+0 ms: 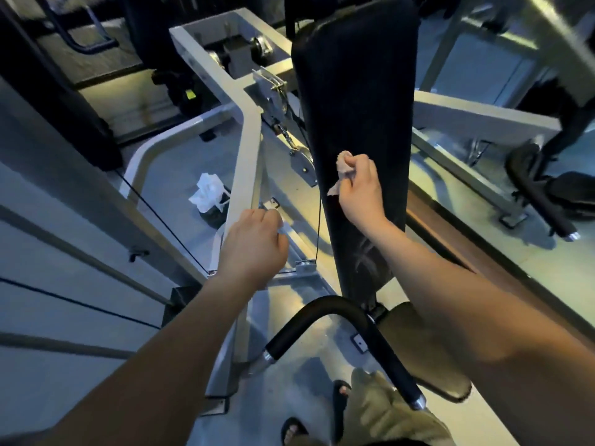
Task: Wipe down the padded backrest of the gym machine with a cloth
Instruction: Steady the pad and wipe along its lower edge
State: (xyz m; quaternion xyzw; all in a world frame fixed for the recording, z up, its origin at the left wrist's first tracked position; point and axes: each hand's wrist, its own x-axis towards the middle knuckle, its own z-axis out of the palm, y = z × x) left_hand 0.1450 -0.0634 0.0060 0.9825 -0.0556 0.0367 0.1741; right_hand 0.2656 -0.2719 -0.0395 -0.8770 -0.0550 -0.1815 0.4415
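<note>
Half left, roughly: right hand (359, 191) is gripping a bunched pale cloth (344, 165) mid-frame on the long black padded backrest (354, 101); upper pad is awaiting wiping.

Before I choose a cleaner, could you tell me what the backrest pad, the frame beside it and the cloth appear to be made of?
Backrest pad: likely black vinyl or leatherette; smooth, faint sheen, pale streaks low down.
Frame: painted or brushed metal; pale grey square tubing.
Cloth: soft pale fabric, bunched in the right hand.
</note>
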